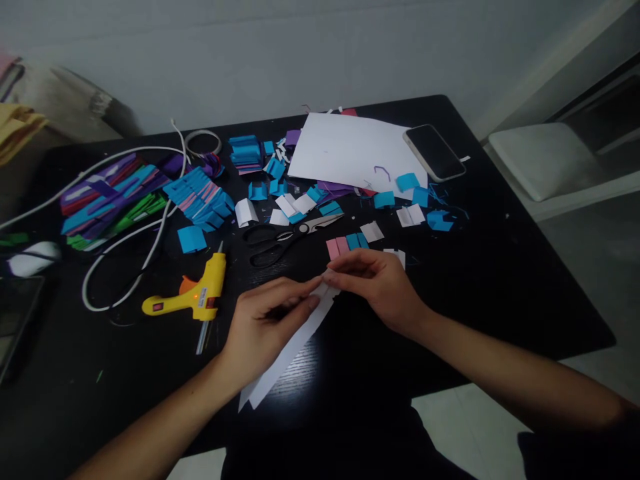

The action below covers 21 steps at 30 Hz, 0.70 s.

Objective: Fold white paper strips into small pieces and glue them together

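Note:
A long folded white paper strip (290, 357) slants from the table's front edge up to both hands. My left hand (270, 320) pinches the strip near its upper end between thumb and forefinger. At the very tip, my right hand (377, 283) closes its fingertips on the same strip, nearly touching the left. Just beyond the hands lie a pink folded piece (337, 248) and a blue one (357, 241). Black-handled scissors (303, 229) rest partly open behind my left hand. To the left is a yellow glue gun (207, 287) with a small orange light showing.
Bundles of coloured strips (110, 200) and a white cable (163, 227) lie at the left. A tape roll (203, 143) is at the back. White sheets (350, 147) and a phone (434, 152) lie at the back right, with small folded blue and white pieces (410, 215) in front.

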Tool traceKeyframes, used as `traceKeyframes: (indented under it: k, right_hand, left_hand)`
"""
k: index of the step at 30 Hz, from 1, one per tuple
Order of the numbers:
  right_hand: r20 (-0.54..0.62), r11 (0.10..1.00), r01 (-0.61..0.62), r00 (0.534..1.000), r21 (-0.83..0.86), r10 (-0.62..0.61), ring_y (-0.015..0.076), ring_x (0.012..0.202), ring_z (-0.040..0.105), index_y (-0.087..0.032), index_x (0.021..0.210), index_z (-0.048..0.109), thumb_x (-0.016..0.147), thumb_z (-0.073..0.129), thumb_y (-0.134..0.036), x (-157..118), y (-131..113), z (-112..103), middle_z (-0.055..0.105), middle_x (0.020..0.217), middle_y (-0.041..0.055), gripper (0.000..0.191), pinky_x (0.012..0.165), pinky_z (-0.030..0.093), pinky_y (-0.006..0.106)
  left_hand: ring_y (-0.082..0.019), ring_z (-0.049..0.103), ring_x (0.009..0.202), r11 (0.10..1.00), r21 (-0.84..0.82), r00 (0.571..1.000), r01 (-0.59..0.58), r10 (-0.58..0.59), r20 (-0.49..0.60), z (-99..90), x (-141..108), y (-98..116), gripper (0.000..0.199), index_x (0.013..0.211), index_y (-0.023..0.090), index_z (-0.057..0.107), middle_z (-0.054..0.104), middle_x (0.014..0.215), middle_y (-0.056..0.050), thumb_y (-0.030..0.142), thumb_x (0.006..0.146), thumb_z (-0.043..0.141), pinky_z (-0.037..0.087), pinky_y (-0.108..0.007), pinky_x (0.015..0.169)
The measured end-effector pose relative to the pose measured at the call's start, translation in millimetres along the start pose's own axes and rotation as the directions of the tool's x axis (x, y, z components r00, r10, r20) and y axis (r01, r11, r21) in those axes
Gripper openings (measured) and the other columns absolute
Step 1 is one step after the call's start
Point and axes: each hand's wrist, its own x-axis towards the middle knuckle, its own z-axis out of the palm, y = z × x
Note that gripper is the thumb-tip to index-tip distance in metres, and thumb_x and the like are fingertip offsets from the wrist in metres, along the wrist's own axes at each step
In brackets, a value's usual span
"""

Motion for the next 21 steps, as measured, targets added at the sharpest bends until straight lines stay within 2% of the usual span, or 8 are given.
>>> traceKeyframes:
  k: [3, 7, 14, 17, 21]
  right_hand:
    - [-0.030, 1.000, 0.018, 0.999, 0.004, -0.017, 0.0152, 0.075, 0.074, -0.023, 0.086, 0.076, 0.068, 0.095, -0.029, -0.9, 0.0, 1.3, 0.078, 0.079, -0.0018, 0.027, 0.073, 0.061, 0.028]
    - [-0.020, 0.999, 0.026, 0.999, -0.023, -0.026, 0.0166, 0.078, 0.074, -0.022, 0.080, 0.077, 0.070, 0.093, -0.033, -1.0, 0.4, 1.7, 0.078, 0.081, -0.0003, 0.022, 0.078, 0.063, 0.032]
    - [0.002, 0.999, -0.010, 1.000, -0.052, 0.011, 0.0169, 0.076, 0.075, -0.022, 0.083, 0.075, 0.067, 0.095, -0.033, -0.4, 2.7, 1.0, 0.078, 0.081, -0.0004, 0.028, 0.077, 0.064, 0.032]
    - [0.010, 0.998, -0.021, 1.000, -0.065, 0.022, 0.0173, 0.076, 0.076, -0.021, 0.085, 0.075, 0.066, 0.095, -0.032, -0.7, 3.1, 1.5, 0.079, 0.081, 0.0002, 0.030, 0.075, 0.064, 0.032]
    - [0.018, 0.998, -0.025, 0.999, -0.065, 0.026, 0.0163, 0.076, 0.076, -0.021, 0.085, 0.075, 0.067, 0.095, -0.031, -1.5, 3.7, 2.7, 0.079, 0.081, 0.0001, 0.030, 0.074, 0.064, 0.030]
  left_hand:
    - [-0.010, 0.062, 0.067, 1.000, 0.006, 1.000, -0.002, 0.002, 0.003, -0.2, -0.1, 1.6, 0.025, 0.113, 0.025, 0.081, 0.069, 0.078, 0.000, 0.018, 0.090, 0.075, 0.048, -0.022, 0.059]
    - [-0.010, 0.062, 0.067, 0.999, 0.038, 1.000, 0.007, -0.008, 0.002, 0.1, -1.3, 4.3, 0.022, 0.112, 0.023, 0.080, 0.072, 0.081, -0.001, 0.019, 0.091, 0.073, 0.048, -0.022, 0.060]
    - [-0.009, 0.057, 0.059, 0.981, -0.084, 0.985, 0.174, -0.172, 0.022, 4.6, -0.5, 4.2, 0.013, 0.103, 0.019, 0.071, 0.064, 0.067, 0.004, 0.024, 0.091, 0.071, 0.048, -0.020, 0.057]
    - [-0.008, 0.051, 0.055, 0.973, -0.057, 0.974, 0.226, -0.224, 0.039, 4.8, 0.6, 1.9, 0.011, 0.094, 0.019, 0.070, 0.060, 0.063, 0.005, 0.030, 0.092, 0.071, 0.041, -0.018, 0.052]
    - [-0.008, 0.052, 0.056, 0.966, -0.004, 0.964, 0.260, -0.259, 0.063, 2.8, 1.4, 1.0, 0.019, 0.085, 0.018, 0.070, 0.062, 0.065, 0.003, 0.036, 0.092, 0.071, 0.040, -0.019, 0.051]
